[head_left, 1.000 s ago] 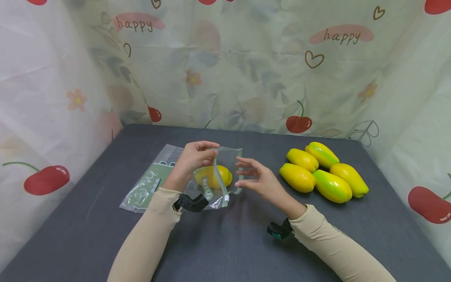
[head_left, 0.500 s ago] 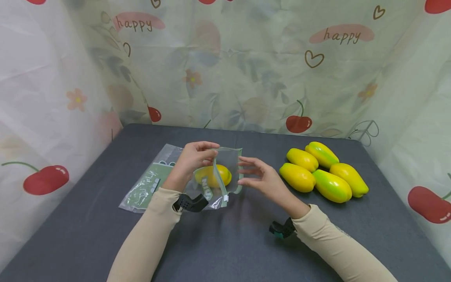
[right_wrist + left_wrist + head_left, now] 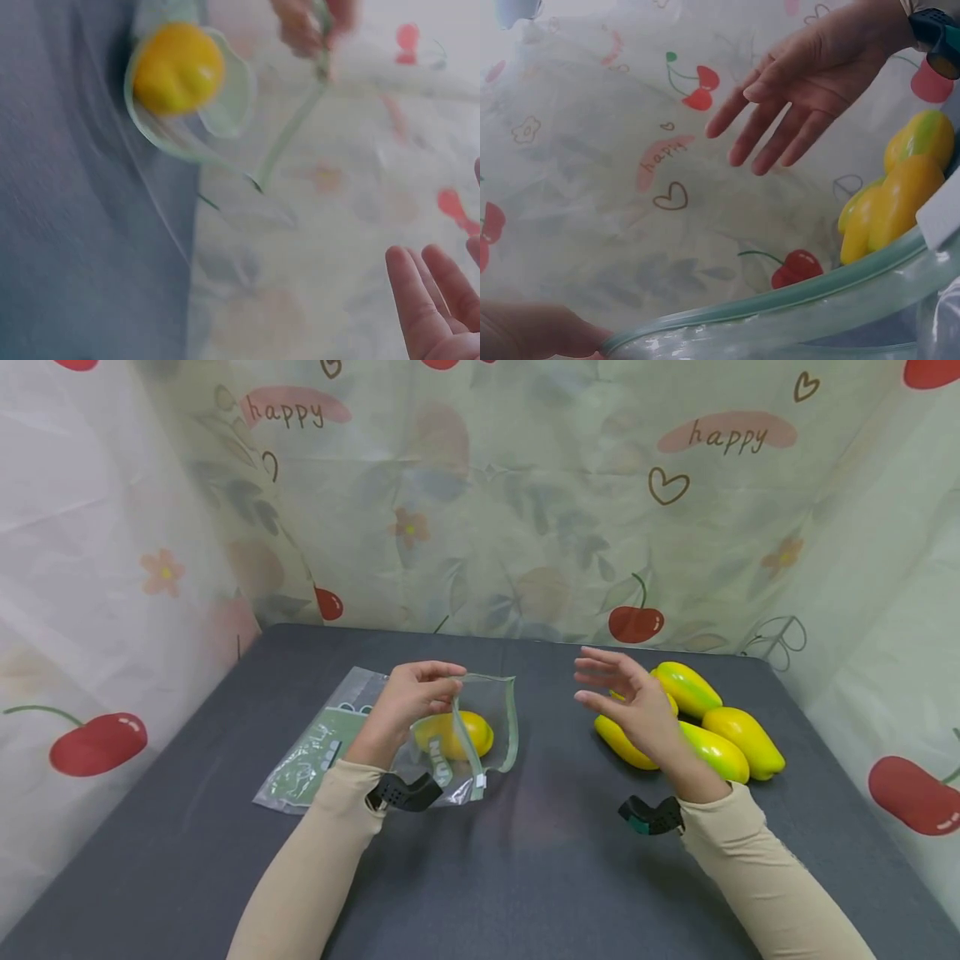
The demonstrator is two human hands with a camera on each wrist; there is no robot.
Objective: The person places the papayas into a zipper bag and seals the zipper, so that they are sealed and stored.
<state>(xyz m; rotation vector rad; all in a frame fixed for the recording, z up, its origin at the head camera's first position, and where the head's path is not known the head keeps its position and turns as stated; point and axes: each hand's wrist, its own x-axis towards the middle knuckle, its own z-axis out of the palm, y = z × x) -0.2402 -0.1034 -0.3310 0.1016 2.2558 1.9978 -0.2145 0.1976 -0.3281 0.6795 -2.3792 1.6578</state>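
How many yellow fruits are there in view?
6: one yellow fruit inside the clear bag, five others clustered on the right of the table, some partly hidden behind the right hand.

The desk point(image 3: 525, 877) is a plain dark grey. On it, the clear bag point(image 3: 405, 762) has grey-green trim point(image 3: 513, 718), a white slider point(image 3: 481, 782), pale green lettering point(image 3: 439, 760) and a muted green panel point(image 3: 311, 768) with white markings; the fruit inside it point(image 3: 477, 735) is yellow. Among the loose fruits, the rear one point(image 3: 686, 689) and the front one point(image 3: 723, 753) are yellow blushed with bright green, while the right-hand one point(image 3: 745, 743) is mostly yellow. The sleeves point(image 3: 303, 868) are plain beige, and the wrist devices point(image 3: 408, 792) black, the right one with a teal patch point(image 3: 638, 825). The off-white curtain point(image 3: 510, 527) is printed with red cherries point(image 3: 636, 624) on green stems, orange-pink flowers point(image 3: 409, 527) with yellow centres, brown heart outlines point(image 3: 669, 487), grey-blue leaves point(image 3: 583, 550), and pink patches point(image 3: 339, 408) reading "happy" in brown.
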